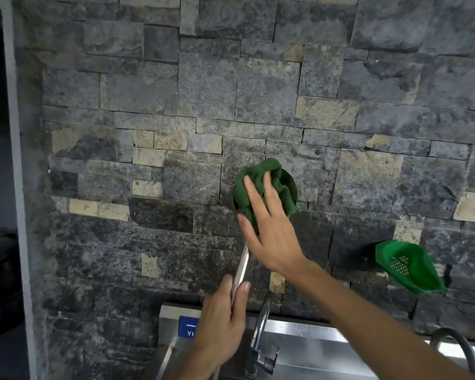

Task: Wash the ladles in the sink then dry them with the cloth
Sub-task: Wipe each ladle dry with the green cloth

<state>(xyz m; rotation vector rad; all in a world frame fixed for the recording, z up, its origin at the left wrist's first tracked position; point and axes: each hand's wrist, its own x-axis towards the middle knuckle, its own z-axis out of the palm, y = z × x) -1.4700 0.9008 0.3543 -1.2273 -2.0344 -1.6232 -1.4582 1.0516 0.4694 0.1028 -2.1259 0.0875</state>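
So I'm looking down past both hands at a rough grey stone wall (230, 91), and the ladle (241, 266) is held up in the air in front of it, well above the steel sink (307, 352) at the bottom of the view. My left hand (219, 325) is wrapped around the lower end of the shiny handle, thumb up along the metal, so the ladle stands nearly upright with the bowl at the top. My right hand (269, 229) has the green cloth (261, 185) bunched over the bowl — fingers spread and pressing the fabric into it, thumb hooked under the near side. Only a sliver of the bowl's steel rim peeks out at the right edge of the cloth; the rest is covered. Below the hands a chrome tap (261, 333) curves up from the back edge of the sink, and a second curved spout (461, 349) shows near the sink's right end. A green plastic strainer (406, 266) hangs on the wall off to the right, and dark pots (0, 283) sit stacked at the far left — too dim to say more about them.
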